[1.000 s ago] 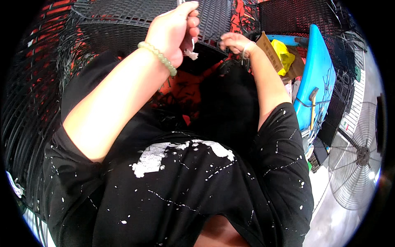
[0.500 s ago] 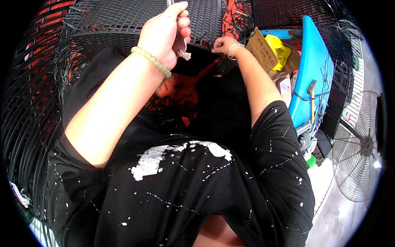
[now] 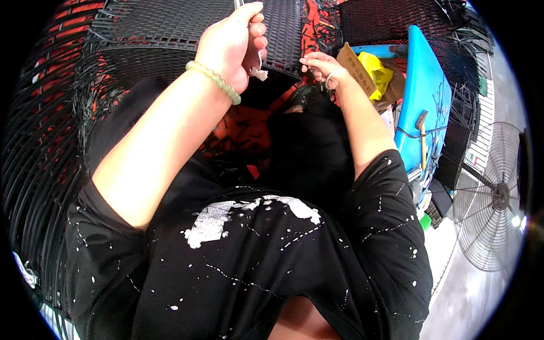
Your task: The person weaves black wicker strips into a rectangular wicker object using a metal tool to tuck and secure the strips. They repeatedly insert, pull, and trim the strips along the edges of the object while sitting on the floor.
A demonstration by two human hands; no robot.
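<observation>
2 hands work at 1 black woven panel (image 3: 170, 28). The left hand (image 3: 229, 48), wearing 1 green bead bracelet (image 3: 212, 79), is closed around a thin strip at the panel's lower edge. The right hand (image 3: 320, 65) pinches that edge. 1 hammer (image 3: 422, 127) lies on 1 blue tabletop (image 3: 422, 85); 1 fan (image 3: 490, 198) stands beyond.

A black woven wicker panel (image 3: 170, 34) with an open lattice pattern fills the top and left of the view, over a red floor (image 3: 243, 127) littered with black strips. The left hand (image 3: 229, 45) wears a pale green beaded bracelet (image 3: 214, 80) and pinches a small white scrap (image 3: 259, 72). The person's T-shirt (image 3: 255, 260) is black, speckled with white flecks and a blotchy silver-white print. To the right stand a bright blue table (image 3: 422, 93), a yellow bag (image 3: 377, 71) against brown cardboard (image 3: 352, 65), and a grey wire fan (image 3: 490, 198).
</observation>
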